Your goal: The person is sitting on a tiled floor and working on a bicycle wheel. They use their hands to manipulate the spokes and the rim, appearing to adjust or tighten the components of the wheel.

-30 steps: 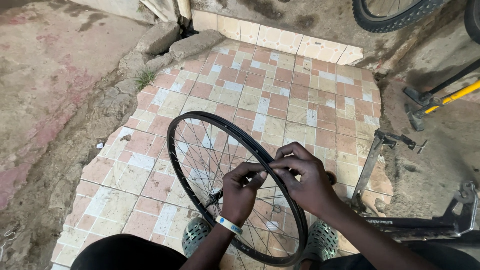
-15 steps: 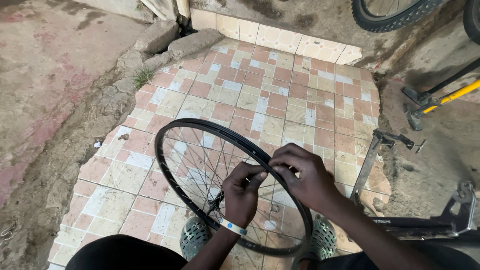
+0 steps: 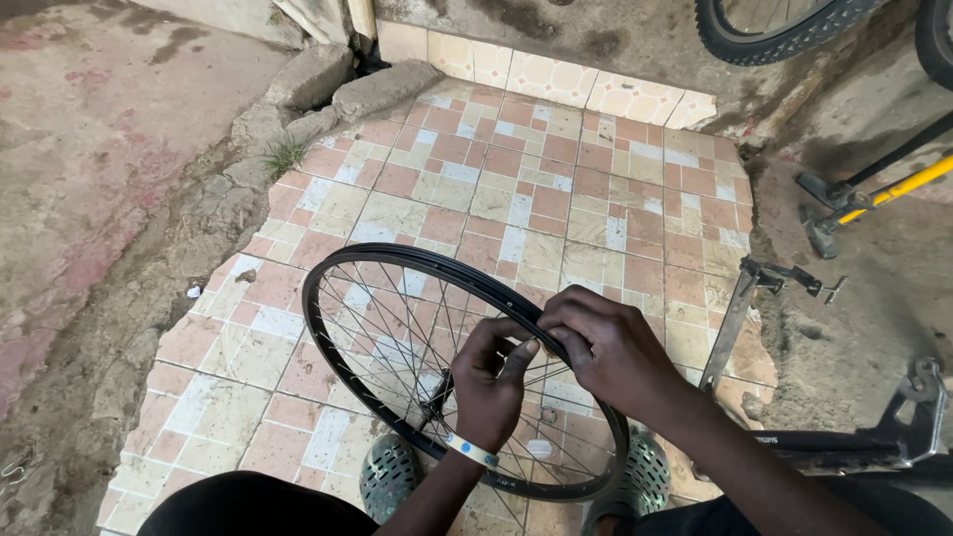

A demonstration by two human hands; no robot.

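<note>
Wheel: the black rim (image 3: pixel 369 260) with thin spokes (image 3: pixel 392 328) stands tilted over the tiled floor (image 3: pixel 516 189), in front of the person's knees.
Left hand: the left hand (image 3: pixel 488 382) is inside the rim, fingers pinched narrow on a spoke near the rim's right side.
Right hand: the right hand (image 3: pixel 608 347) covers the rim from outside, fingers closed on a small part that meets the left fingertips.
Doing it well: probably best to keep the rim steady and to turn the small part slowly, straight in line with the spoke.
Hidden: the small part itself is under the fingers; the hub (image 3: pixel 434 407) is half behind the left wrist; the frame (image 3: pixel 844 447) right of the rim is cut off.
</note>
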